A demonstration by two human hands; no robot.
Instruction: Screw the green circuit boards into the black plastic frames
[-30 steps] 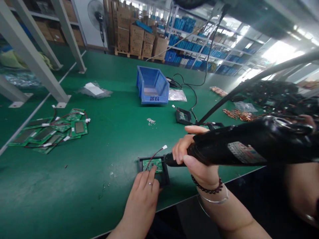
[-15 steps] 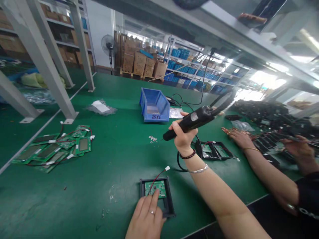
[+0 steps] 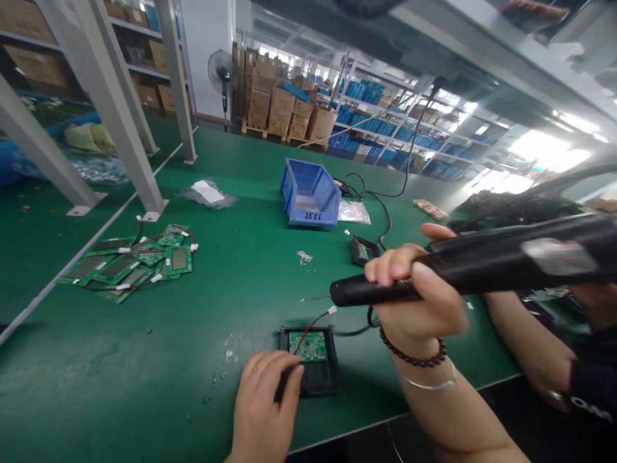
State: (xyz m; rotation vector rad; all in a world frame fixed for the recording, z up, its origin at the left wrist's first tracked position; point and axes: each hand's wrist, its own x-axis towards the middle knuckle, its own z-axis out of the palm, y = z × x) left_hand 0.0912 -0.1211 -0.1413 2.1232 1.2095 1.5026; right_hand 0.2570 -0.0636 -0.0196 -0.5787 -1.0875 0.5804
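Observation:
My right hand [image 3: 419, 289] is wrapped round a black electric screwdriver [image 3: 482, 257], its thin bit pointing left above the bench. Below the bit lies a black frame [image 3: 331, 370] with a green circuit board [image 3: 311, 347] inside and a red-black wire ending in a white plug [image 3: 332, 310]. My left hand [image 3: 270, 386] grips the left edge of this frame between thumb and fingers. A small pile of screws [image 3: 303, 258] lies farther back on the green bench.
A blue bin [image 3: 313, 199] stands behind the screws. Boards with displays [image 3: 130, 260] are heaped at left, near metal posts [image 3: 130, 122]. Another black frame [image 3: 359, 251] lies behind my right hand. A co-worker's arm [image 3: 530, 341] is at right.
The screwdriver is nearer the camera and more level. My left hand has moved from the board onto the frame's left side. The view has shifted, and the co-worker's hand is now hidden behind the screwdriver.

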